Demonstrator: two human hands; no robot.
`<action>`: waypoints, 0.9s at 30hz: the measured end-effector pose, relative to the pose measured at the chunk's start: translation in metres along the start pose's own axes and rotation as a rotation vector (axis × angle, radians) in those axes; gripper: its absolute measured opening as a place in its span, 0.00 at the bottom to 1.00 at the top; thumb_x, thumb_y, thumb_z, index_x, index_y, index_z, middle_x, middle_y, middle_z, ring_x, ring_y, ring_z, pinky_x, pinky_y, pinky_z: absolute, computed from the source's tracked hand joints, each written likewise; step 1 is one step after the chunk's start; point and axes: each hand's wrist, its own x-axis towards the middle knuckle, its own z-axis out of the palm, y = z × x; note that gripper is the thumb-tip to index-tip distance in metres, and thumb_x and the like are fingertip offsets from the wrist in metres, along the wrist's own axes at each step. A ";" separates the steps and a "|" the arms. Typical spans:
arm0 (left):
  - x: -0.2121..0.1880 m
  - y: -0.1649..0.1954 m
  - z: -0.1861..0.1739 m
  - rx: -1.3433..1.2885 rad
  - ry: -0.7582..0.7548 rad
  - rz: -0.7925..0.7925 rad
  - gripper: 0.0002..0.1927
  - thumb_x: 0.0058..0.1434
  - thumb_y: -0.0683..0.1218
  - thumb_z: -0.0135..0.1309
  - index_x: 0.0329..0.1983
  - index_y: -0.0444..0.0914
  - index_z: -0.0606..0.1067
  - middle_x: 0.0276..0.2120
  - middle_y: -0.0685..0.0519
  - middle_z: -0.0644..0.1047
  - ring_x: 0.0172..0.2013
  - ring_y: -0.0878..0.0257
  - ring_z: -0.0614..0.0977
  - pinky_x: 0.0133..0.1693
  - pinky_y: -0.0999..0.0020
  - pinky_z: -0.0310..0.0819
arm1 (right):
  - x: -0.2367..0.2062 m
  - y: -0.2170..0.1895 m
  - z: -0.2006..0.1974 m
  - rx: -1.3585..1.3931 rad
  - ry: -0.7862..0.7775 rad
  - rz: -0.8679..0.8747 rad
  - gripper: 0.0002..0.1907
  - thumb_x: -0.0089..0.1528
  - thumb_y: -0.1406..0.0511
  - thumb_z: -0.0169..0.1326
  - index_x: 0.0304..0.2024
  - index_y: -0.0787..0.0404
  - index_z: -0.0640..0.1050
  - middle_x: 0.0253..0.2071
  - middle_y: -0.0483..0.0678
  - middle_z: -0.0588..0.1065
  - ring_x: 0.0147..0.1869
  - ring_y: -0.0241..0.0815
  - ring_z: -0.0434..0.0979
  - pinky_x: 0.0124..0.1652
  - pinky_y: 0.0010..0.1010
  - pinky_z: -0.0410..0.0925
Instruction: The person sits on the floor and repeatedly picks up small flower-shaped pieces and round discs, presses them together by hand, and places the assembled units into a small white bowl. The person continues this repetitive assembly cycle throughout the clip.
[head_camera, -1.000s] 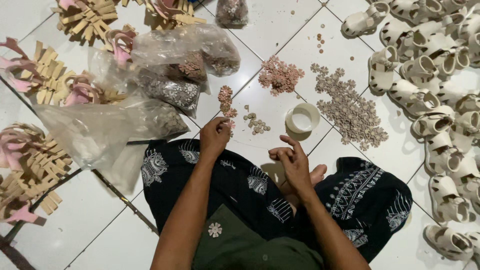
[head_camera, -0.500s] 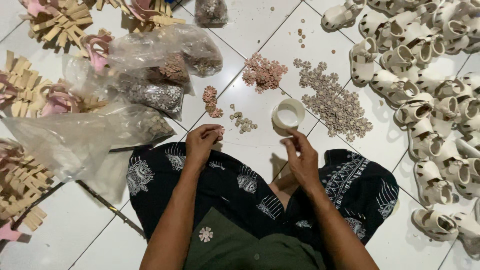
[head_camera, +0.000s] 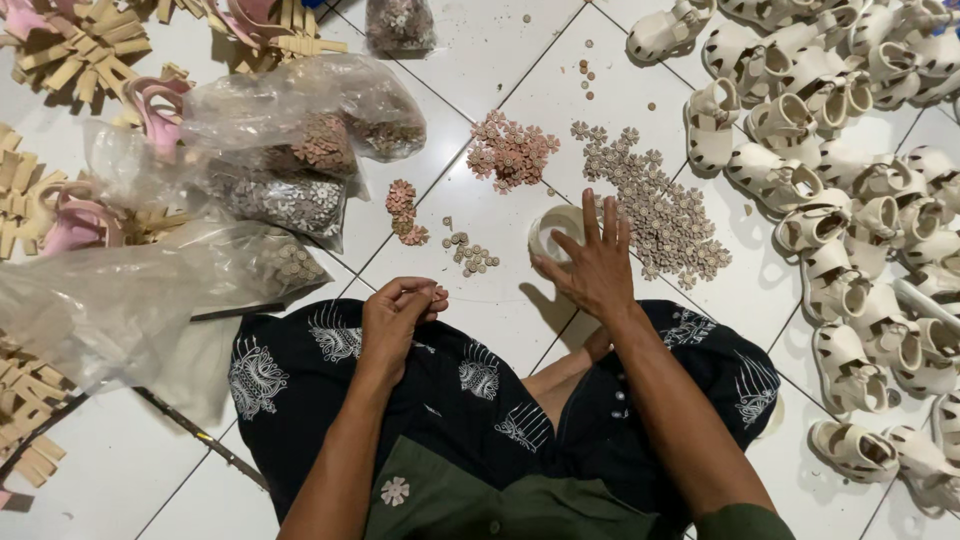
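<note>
Since the earlier frame: right hand (head_camera: 592, 265) has gone forward from above the lap to the small white cup (head_camera: 553, 230) on the tiles; left hand (head_camera: 393, 318) has stayed low over the knee.
Right hand: fingers spread and pointing away from the person, thumb and forefinger at the cup's near rim; whether they grip it I cannot tell.
Left hand: fingers curled in, tips pressed together on a small pinkish flower piece (head_camera: 437, 294), too small to tell which way it points.
White cup: upright, open mouth up, just left of the grey-beige flower heap (head_camera: 660, 205), its long axis running away and to the left.
Pink flower heap (head_camera: 510, 152): beyond the cup, apart from it.
Small button cluster (head_camera: 470, 255): between the two hands on the white floor tiles (head_camera: 480, 60).
Plastic bags (head_camera: 290, 150): left, holding more pieces.
White sandals (head_camera: 860, 200): piled at right.
Lap: dark patterned cloth (head_camera: 470, 385).
</note>
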 end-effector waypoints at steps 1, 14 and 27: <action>-0.001 0.000 0.001 0.009 0.007 -0.007 0.11 0.66 0.41 0.55 0.47 0.29 0.78 0.37 0.46 0.84 0.37 0.62 0.86 0.40 0.71 0.80 | 0.001 0.000 0.000 0.009 -0.007 0.006 0.41 0.62 0.31 0.33 0.58 0.45 0.80 0.81 0.57 0.36 0.82 0.65 0.24 0.72 0.64 0.29; -0.015 0.007 0.019 -0.049 -0.051 -0.018 0.15 0.67 0.44 0.54 0.51 0.28 0.77 0.42 0.41 0.84 0.42 0.57 0.87 0.46 0.67 0.82 | -0.004 0.015 0.005 0.291 0.029 0.125 0.19 0.56 0.49 0.63 0.33 0.57 0.84 0.80 0.58 0.46 0.84 0.62 0.31 0.75 0.60 0.30; -0.044 0.006 0.061 -0.122 -0.142 0.108 0.14 0.70 0.44 0.53 0.52 0.28 0.77 0.39 0.42 0.84 0.40 0.60 0.85 0.45 0.67 0.81 | -0.069 -0.087 -0.035 1.167 0.157 0.028 0.23 0.63 0.68 0.61 0.60 0.65 0.72 0.48 0.51 0.80 0.52 0.40 0.82 0.52 0.32 0.77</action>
